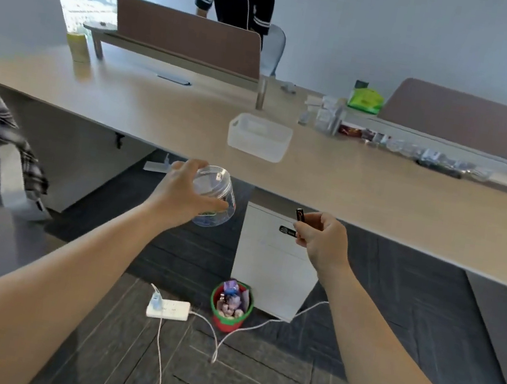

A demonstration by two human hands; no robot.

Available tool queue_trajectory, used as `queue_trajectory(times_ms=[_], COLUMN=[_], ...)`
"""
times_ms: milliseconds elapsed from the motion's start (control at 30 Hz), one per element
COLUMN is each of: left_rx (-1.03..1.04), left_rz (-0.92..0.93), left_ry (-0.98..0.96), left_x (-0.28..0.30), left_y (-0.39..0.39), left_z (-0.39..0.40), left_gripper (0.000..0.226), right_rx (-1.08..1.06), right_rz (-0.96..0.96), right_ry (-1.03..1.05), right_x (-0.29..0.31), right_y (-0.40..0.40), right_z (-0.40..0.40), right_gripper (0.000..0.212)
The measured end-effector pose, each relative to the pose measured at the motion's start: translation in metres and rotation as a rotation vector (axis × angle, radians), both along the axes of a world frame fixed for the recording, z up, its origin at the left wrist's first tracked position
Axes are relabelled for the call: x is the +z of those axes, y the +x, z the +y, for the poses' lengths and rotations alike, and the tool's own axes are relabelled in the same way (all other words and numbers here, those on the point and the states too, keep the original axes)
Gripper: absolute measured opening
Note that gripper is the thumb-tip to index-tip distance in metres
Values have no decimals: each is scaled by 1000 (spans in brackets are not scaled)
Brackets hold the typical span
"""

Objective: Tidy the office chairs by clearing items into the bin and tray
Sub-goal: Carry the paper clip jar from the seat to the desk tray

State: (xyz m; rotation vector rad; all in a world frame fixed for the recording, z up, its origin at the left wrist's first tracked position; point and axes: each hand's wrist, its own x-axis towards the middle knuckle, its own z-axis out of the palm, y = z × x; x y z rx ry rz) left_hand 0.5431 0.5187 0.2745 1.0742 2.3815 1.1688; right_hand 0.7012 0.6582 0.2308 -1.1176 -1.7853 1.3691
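While gripping a clear plastic jar (215, 197) in left hand (178, 195), pinching a small dark lighter-like object (300, 215) in right hand (321, 239). Held above red-and-green bin (227, 318) on the floor, before white tray (258, 137) on surface (378, 195).

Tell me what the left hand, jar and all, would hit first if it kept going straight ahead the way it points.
Probably the desk edge: the left hand holds the clear jar just short of it, aimed forward. If the hand is above desk height, the white tray comes next. One view leaves depth unclear.

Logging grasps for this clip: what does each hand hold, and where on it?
The left hand grips a clear plastic jar around its side. The right hand pinches a small dark stick-like object by its lower end.
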Motion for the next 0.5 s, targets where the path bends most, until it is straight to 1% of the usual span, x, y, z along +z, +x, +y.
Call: queue_trajectory(times_ms=[100, 267, 500], left_rx=[11, 57, 116], left_rz=[-11, -16, 6], left_ry=[-16, -18, -22], left_x=[-2, -7, -12], left_y=[-31, -75, -136], left_z=[12, 43, 155], left_gripper=[75, 79, 83], right_rx=[-5, 28, 66], right_rz=[21, 8, 2], right_ry=[-3, 23, 4], right_x=[4, -2, -6], right_y=[-32, -74, -142], right_z=[21, 65, 185], right_gripper=[26, 26, 27])
